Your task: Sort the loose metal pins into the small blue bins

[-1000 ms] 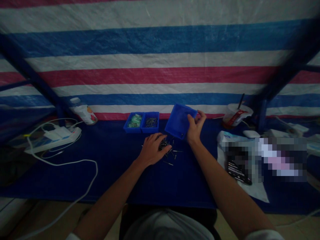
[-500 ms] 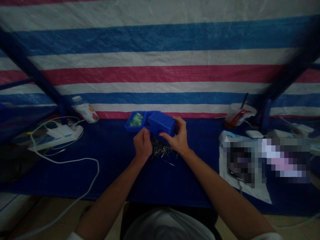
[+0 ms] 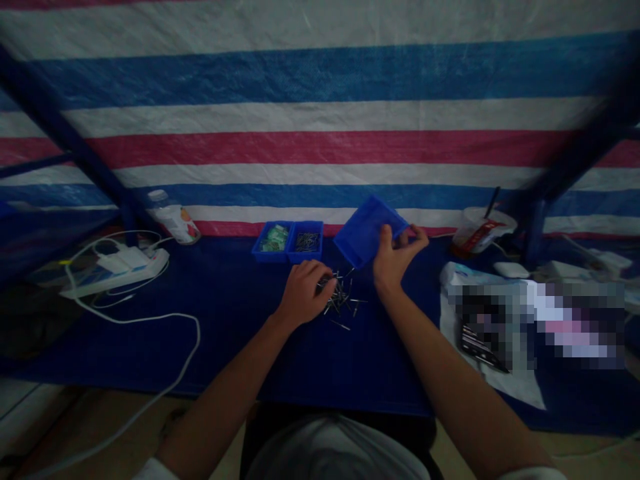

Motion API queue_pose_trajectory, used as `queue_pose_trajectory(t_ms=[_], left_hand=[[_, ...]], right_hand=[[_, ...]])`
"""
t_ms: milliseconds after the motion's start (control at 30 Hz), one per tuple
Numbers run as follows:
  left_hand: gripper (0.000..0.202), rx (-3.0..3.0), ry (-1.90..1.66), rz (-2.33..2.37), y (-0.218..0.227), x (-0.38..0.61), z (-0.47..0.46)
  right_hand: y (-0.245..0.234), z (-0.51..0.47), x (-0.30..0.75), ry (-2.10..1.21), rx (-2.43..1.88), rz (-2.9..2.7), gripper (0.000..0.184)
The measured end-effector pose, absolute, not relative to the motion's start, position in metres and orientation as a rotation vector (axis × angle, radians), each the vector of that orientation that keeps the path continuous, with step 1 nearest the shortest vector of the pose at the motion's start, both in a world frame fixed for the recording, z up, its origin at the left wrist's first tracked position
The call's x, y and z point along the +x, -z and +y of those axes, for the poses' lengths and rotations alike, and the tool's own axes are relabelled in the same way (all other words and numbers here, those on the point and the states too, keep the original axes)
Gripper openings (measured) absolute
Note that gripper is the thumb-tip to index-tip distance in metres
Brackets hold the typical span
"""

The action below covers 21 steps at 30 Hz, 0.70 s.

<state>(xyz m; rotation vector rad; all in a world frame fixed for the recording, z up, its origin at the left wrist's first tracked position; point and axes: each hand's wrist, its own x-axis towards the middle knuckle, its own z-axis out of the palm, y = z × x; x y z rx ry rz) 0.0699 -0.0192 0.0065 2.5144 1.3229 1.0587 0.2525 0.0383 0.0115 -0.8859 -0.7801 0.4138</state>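
Observation:
My right hand (image 3: 395, 257) grips a small blue plastic bin (image 3: 367, 229) by its right edge and holds it tilted above the blue table, its open side facing me. Just left of it, my left hand (image 3: 303, 291) rests with curled fingers on a loose pile of small metal pins (image 3: 341, 298) lying on the tabletop. Whether those fingers pinch any pins I cannot tell. Behind the pile stand two more blue bins, one with green parts (image 3: 273, 239) and one with dark metal pins (image 3: 306, 241).
A striped tarp wall rises behind the table. A white power strip (image 3: 117, 266) with trailing cables lies at the left, a bottle (image 3: 173, 218) beside it. A plastic cup with a straw (image 3: 479, 229) stands at the right, near a white sheet (image 3: 505, 380) and blurred items.
The right hand has swung the bin from over the pile back up to the right and tilted it. The left hand dropped from the bin onto the pins.

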Motion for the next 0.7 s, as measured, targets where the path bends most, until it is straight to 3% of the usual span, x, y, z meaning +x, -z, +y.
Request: queue_pose_trajectory(t_ms=[333, 700], left_hand=[[0.033, 2.604, -0.779, 1.331, -0.002, 0.071, -0.018], [0.079, 2.703, -0.248, 1.271, -0.019, 0.098, -0.005]], right_hand=[[0.026, 0.084, 0.284, -0.629, -1.013, -0.469, 0.062], [0.04, 0.101, 0.291, -0.78, -0.913, -0.435, 0.061]])
